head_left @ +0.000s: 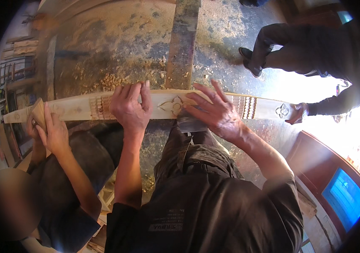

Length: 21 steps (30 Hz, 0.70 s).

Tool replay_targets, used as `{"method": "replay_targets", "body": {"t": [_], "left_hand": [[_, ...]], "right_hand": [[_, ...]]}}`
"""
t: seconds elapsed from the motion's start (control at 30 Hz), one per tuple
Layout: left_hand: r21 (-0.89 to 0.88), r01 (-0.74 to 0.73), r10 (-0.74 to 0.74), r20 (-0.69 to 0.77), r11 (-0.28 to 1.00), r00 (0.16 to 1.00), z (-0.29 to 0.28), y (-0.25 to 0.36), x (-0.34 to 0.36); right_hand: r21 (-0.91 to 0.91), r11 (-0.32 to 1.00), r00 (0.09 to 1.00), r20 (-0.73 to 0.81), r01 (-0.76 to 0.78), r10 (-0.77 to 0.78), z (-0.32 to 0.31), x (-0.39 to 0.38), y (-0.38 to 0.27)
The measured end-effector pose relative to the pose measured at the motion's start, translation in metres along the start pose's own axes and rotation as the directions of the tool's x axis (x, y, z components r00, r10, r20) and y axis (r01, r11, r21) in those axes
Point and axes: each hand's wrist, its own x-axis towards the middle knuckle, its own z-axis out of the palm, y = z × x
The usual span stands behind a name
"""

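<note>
At the far left, a co-worker's hand (53, 130) lies flat against a small wooden block (39, 113) that sits on the left end of the long carved plank (74, 109); that person crouches close beside you, dark sleeve low in the view. The plank itself runs across the whole picture at about mid-height, pale wood with ribbed carving and pierced floral cut-outs, and it lies over a dark upright beam (182, 42) above a floor strewn with sawdust and shavings (116, 80).

Your left hand (130, 106) rests palm-down on the plank just right of the first ribbed patch, fingers together and stretched over its far edge, pressing rather than clutching. Just beside it, a floral cut-out (172, 105) sits between your two hands. Your right hand (216, 111) lies on the plank with fingers spread wide and flat, open, the thumb side near the cut-out; whether it grips the near edge, you cannot tell.

Further right come a second ribbed patch (245, 107) and another cut-out (282, 110). At the plank's right end a second person's hand (299, 113) holds it, arm in a dark sleeve. A lit blue screen (345, 197) shows at the lower right.
</note>
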Motion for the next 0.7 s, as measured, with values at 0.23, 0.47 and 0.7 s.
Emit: {"method": "replay_targets", "body": {"t": [0.23,0.47,0.7], "left_hand": [[0.009,0.006,-0.006,-0.011,1.0,1.0,-0.002,0.0,0.001],[0.001,0.013,-0.013,-0.018,1.0,1.0,-0.001,0.003,0.0],[0.015,0.026,-0.026,-0.001,1.0,1.0,-0.003,0.001,0.001]], "right_hand": [[-0.025,0.999,0.999,-0.033,-0.026,0.025,0.005,-0.006,0.001],[-0.046,0.998,0.997,-0.068,-0.048,0.045,0.009,-0.012,-0.004],[-0.031,0.996,0.993,-0.08,-0.086,0.083,0.011,-0.009,-0.009]]}}
